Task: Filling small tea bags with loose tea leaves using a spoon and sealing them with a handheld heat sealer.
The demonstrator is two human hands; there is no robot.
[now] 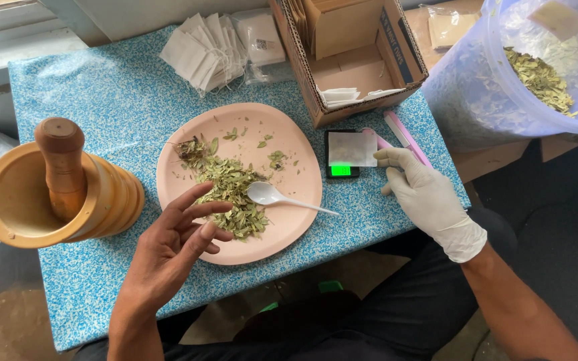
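hovering left hand (168, 251) just over dried leaves (232, 187), grip empty.

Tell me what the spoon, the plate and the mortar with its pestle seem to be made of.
Spoon: likely plastic, plain white, thin handle, smooth with a slight sheen.
Plate: pale pink, even matte colour; plastic or melamine probably, though glazed ceramic can't be ruled out.
Mortar and pestle: wood, by the warm brown tone, faint grain and turned ridges; the pestle is darker, with a smooth finish.
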